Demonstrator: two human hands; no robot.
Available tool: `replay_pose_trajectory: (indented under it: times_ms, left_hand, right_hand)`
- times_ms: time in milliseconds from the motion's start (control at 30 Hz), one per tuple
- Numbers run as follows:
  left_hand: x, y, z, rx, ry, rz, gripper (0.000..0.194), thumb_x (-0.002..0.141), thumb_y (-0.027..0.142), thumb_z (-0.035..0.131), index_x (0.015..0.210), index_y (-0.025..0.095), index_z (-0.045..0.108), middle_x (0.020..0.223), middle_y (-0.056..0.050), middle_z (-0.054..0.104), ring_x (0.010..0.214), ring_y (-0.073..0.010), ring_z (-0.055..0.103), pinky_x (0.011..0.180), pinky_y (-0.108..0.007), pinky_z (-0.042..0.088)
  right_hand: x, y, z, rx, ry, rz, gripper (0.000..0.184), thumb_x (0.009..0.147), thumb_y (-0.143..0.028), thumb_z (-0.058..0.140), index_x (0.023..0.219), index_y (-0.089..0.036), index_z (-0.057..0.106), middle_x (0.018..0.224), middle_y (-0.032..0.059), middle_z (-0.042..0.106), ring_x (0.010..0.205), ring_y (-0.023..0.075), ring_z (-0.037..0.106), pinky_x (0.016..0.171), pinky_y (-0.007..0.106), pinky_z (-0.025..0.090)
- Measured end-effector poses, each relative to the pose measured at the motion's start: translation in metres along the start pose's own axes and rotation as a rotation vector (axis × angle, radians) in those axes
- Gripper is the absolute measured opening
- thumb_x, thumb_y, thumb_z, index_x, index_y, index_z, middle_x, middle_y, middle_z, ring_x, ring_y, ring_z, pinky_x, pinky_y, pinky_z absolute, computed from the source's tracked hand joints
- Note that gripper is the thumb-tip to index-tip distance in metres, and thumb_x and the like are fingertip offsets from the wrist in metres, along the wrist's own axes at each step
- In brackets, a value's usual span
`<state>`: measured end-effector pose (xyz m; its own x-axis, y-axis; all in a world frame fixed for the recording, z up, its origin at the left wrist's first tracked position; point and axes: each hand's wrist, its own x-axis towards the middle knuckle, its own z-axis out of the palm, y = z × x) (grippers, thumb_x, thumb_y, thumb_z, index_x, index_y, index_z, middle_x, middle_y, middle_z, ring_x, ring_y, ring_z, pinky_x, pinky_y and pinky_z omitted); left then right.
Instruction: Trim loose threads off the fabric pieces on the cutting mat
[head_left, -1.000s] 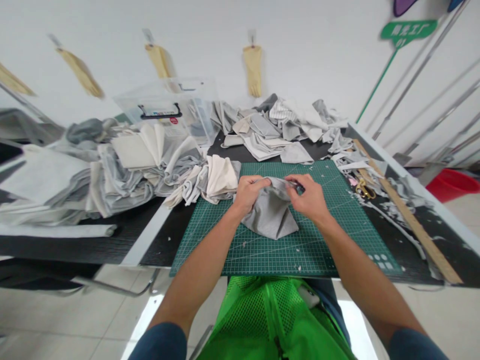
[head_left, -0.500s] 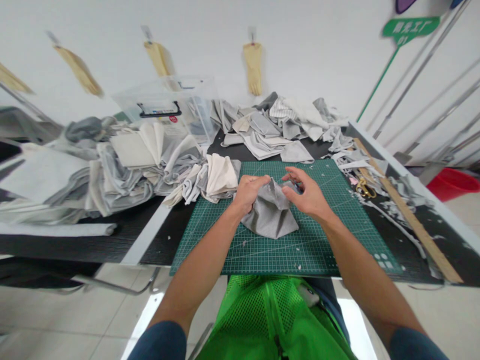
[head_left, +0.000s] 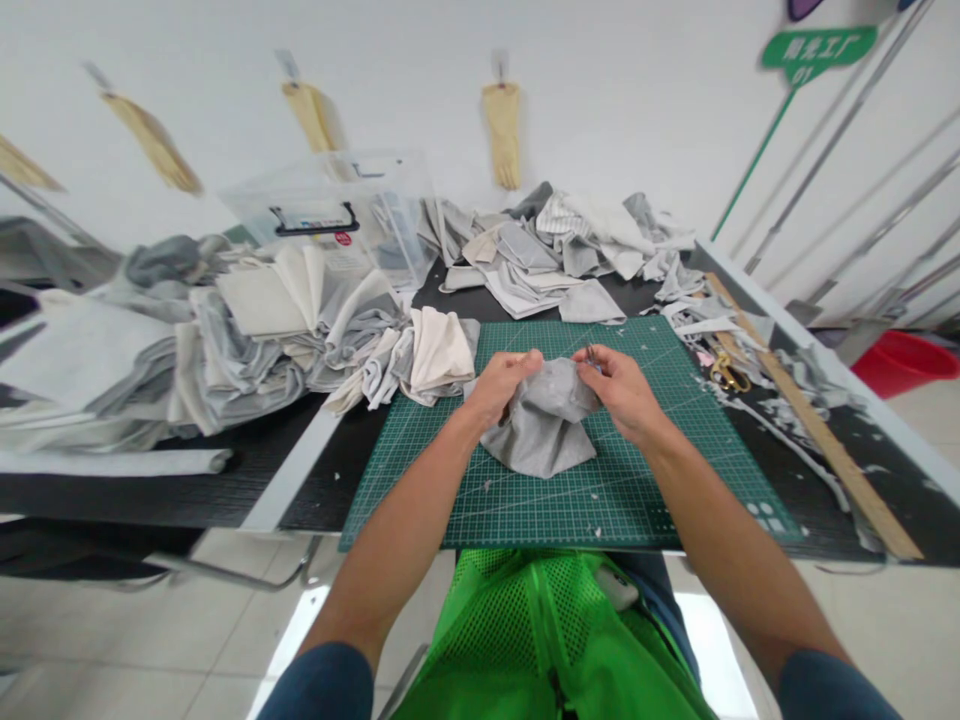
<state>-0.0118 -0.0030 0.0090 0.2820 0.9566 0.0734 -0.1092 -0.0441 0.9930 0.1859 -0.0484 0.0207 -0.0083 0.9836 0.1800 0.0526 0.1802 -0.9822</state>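
A piece of grey cloth (head_left: 541, 435) is bunched up over the green cutting mat (head_left: 637, 500), its lower edge resting on the grid. My left hand (head_left: 501, 388) grips its left side, thumb on top and fingers partly hidden by the folds. On the other side my right hand (head_left: 619, 392) pinches the upper right edge between thumb and fingers. A small dark metal object (head_left: 590, 353) shows at the right fingertips, too small to name for certain. Between both hands the top edge is stretched out.
Folded cloth pieces (head_left: 442, 350) lie left of the mat, beside a large heap of fabric (head_left: 240, 340). More scraps (head_left: 525, 270) and a clear plastic box (head_left: 322, 220) stand behind. At right are gold-handled scissors (head_left: 729, 374), a wooden ruler (head_left: 817, 425) and offcuts.
My right hand has closed from spread fingers onto the cloth's right edge. The cloth's top, peaked before, is now spread between both hands. My left hand has kept its hold.
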Motion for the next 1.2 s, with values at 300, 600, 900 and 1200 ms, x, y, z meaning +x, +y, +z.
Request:
replay_pose_trajectory:
  times_ms: [300,600,900,1200]
  left_hand:
    - [0.002,0.003,-0.001,-0.050,-0.075,-0.021,0.029,0.074,0.043,0.078,0.073,0.015,0.070,0.071,-0.002,0.067,0.066,-0.0131,0.059,0.063,-0.025,0.044]
    - [0.003,-0.001,0.001,-0.119,-0.163,-0.005,0.029,0.075,0.043,0.077,0.068,0.017,0.065,0.067,0.000,0.060,0.060,-0.0109,0.054,0.059,-0.024,0.042]
    - [0.001,-0.004,-0.001,-0.125,-0.231,-0.019,0.022,0.072,0.037,0.075,0.077,0.016,0.072,0.073,-0.004,0.068,0.066,-0.0151,0.061,0.066,-0.028,0.046]
    - [0.003,-0.003,-0.001,-0.138,-0.137,-0.015,0.027,0.074,0.040,0.076,0.069,0.017,0.065,0.062,0.000,0.056,0.056,-0.0113,0.049,0.057,-0.024,0.037]
  right_hand:
    - [0.000,-0.002,-0.004,-0.413,0.221,-0.363,0.030,0.088,-0.039,0.065,0.112,-0.021,0.068,0.104,0.0078,0.070,0.085,0.0203,0.062,0.075,0.035,0.052]
    - [-0.003,-0.001,0.005,-0.546,-0.029,-0.586,0.036,0.082,-0.038,0.079,0.115,-0.027,0.074,0.112,0.0085,0.071,0.105,0.0252,0.065,0.096,0.044,0.053]
    - [-0.002,0.000,0.005,-0.344,0.072,-0.324,0.023,0.087,-0.045,0.072,0.082,-0.022,0.075,0.078,0.0020,0.071,0.072,0.0174,0.062,0.068,0.032,0.049]
    - [0.002,-0.006,-0.008,-0.292,0.301,-0.277,0.047,0.094,-0.056,0.060,0.063,-0.021,0.056,0.057,-0.0025,0.048,0.056,0.0128,0.042,0.055,0.029,0.034]
